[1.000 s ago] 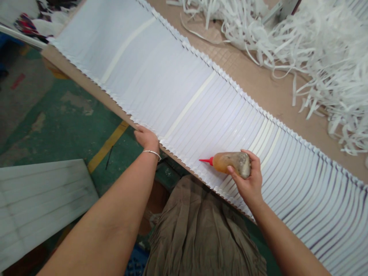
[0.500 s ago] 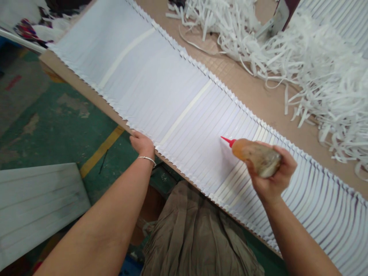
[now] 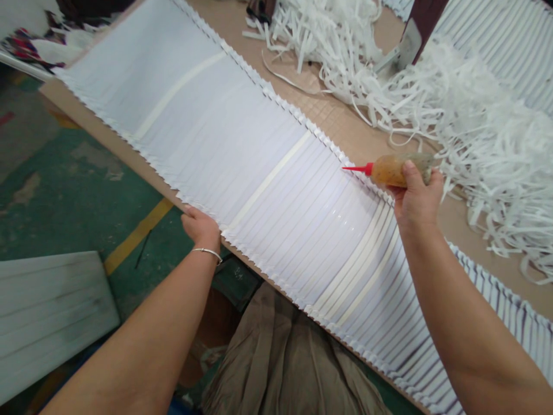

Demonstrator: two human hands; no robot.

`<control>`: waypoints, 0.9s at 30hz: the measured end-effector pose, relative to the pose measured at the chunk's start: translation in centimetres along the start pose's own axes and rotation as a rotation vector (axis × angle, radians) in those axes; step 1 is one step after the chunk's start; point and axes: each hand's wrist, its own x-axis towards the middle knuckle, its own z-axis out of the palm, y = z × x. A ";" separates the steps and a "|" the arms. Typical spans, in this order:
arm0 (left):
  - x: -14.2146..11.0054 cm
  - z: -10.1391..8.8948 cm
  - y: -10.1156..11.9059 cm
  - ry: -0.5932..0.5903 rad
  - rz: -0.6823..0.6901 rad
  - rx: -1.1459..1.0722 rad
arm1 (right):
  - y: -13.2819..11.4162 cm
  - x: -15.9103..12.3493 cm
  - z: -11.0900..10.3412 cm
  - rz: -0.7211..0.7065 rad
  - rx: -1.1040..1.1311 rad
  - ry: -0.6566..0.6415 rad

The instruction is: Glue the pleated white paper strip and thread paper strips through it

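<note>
My right hand [image 3: 417, 193] is wrapped around a glue bottle [image 3: 395, 170] with amber contents and a red pointed nozzle. The bottle lies nearly level, its tip over the far edge of a long row of overlapping white strips [image 3: 268, 155]. Small shiny wet drops show on the strips below the nozzle. My left hand [image 3: 202, 225], with a bracelet at the wrist, is closed at the near edge of the brown board [image 3: 159, 187] under the strips; its fingertips are partly hidden. A few strips in the row look cream-coloured.
A heap of loose white strips [image 3: 466, 127] covers the far right of the brown surface, around a dark upright post with a metal bracket [image 3: 408, 49]. Another row of strips [image 3: 501, 43] lies behind. A pale panel [image 3: 52, 317] stands at lower left above the green floor [image 3: 99, 190].
My right hand has carried the glue bottle away from me, from the middle of the strips to their far edge, turning the nozzle leftward. My left hand stays at the board's near edge.
</note>
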 end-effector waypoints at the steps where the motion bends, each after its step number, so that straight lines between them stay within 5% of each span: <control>1: 0.0 0.0 0.0 0.005 0.000 -0.002 | 0.1 0.1 0.1 0.003 -0.004 0.001; 8: -0.2 -0.3 0.1 -0.022 0.001 0.004 | 0.2 -1.0 -0.1 0.022 -0.042 -0.040; 16: -0.6 -0.7 0.7 -0.049 -0.011 -0.006 | -0.7 -6.7 -1.4 0.030 -0.082 -0.154; 27: -1.0 -1.1 1.0 -0.098 -0.019 0.000 | 1.3 -14.7 -4.0 -0.003 -0.350 -0.225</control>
